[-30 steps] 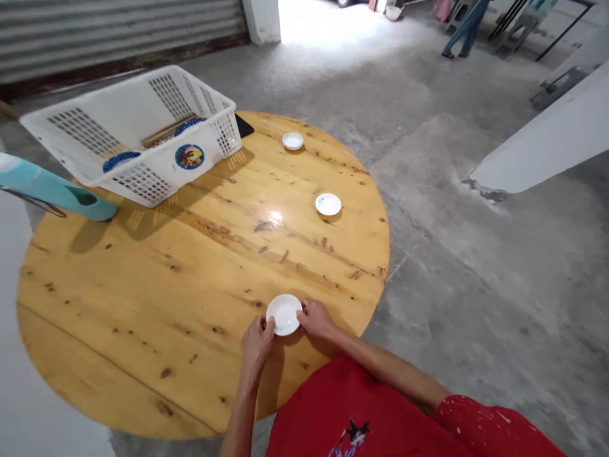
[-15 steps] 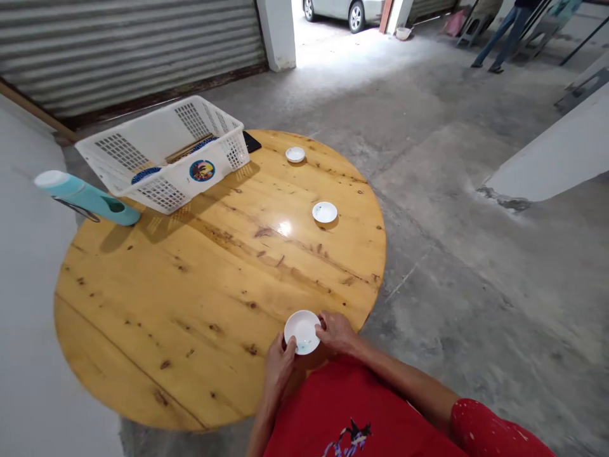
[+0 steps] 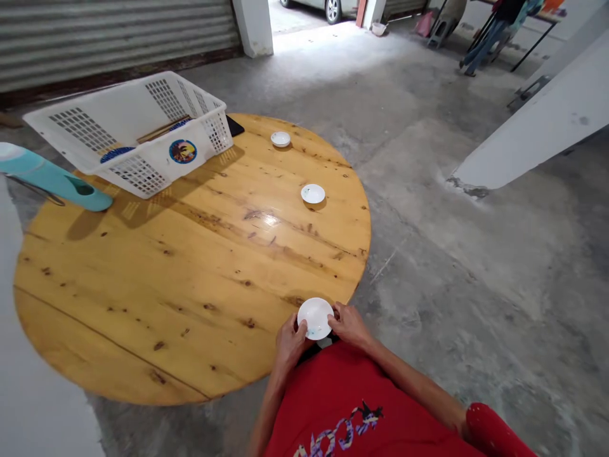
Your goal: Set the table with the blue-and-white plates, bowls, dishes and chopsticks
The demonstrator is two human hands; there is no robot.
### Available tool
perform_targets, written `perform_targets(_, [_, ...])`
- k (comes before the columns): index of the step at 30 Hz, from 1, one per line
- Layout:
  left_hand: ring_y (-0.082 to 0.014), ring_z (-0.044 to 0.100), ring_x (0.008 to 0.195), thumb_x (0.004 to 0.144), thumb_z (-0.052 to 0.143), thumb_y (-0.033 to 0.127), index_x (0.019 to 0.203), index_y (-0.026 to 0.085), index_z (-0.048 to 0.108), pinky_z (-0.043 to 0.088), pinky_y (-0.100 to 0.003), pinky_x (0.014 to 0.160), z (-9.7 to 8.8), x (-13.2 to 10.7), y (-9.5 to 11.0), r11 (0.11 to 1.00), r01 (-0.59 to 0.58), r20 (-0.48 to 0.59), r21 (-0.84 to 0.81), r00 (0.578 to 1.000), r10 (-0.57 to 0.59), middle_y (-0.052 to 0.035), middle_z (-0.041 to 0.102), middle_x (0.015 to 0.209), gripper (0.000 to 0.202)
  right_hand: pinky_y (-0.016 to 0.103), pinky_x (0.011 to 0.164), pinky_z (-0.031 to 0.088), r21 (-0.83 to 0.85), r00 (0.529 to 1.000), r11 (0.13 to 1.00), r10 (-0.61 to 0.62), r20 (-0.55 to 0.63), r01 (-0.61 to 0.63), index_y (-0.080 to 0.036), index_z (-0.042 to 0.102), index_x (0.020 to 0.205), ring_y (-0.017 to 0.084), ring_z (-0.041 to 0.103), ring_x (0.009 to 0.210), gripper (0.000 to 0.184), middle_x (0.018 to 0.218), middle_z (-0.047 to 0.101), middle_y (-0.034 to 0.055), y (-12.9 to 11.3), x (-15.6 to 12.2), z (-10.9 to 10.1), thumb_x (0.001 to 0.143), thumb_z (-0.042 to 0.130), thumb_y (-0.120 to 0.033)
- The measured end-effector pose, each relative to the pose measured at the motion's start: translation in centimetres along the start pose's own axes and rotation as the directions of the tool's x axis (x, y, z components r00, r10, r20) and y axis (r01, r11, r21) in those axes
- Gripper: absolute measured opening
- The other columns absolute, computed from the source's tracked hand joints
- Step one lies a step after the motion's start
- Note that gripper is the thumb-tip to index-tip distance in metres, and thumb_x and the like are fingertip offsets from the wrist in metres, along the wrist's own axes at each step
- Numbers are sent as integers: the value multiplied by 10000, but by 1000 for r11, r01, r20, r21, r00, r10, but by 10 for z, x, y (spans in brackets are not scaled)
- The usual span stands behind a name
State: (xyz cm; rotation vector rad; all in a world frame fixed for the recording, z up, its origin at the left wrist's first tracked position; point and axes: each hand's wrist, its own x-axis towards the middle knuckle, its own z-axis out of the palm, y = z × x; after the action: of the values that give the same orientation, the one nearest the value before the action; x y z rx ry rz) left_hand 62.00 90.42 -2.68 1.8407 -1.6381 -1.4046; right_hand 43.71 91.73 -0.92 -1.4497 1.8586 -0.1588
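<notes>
Between my two hands is a small white saucer (image 3: 314,317) with a faint green pattern near its lower rim. My left hand (image 3: 291,341) grips its left edge, thumb on top of the rim. On the opposite edge, my right hand (image 3: 349,325) pinches it the same way, and the fingers underneath are hidden. The saucer is held over the near right edge of the round wooden table (image 3: 200,260), close to my red shirt. Farther off on the tabletop lie a second white saucer (image 3: 313,193) and, beyond it, another white saucer or small stack (image 3: 280,139).
A white plastic basket (image 3: 183,166) holding blue-patterned items and sticks stands at the table's far left. Beside it are a turquoise bottle (image 3: 57,181) and a black phone-like object (image 3: 235,125). A white pillar (image 3: 528,127) rises at right. A person (image 3: 495,32) stands far back.
The view has swung right, so the table and basket sit farther left. Both hands still hold the saucer, which is now nearer the table's edge and my body.
</notes>
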Motion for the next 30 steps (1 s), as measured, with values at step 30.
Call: perform_targets(30, [-145, 544, 647, 860, 433, 283, 781, 166, 592, 384, -243, 601, 237, 134, 255, 998, -67, -65, -14, 996, 65, -10, 599, 692, 212, 264, 598, 479, 235, 984, 963, -101, -149, 134, -138, 698, 1002, 192, 640, 616, 397, 687, 694, 56, 245, 114, -255, 857, 443, -406])
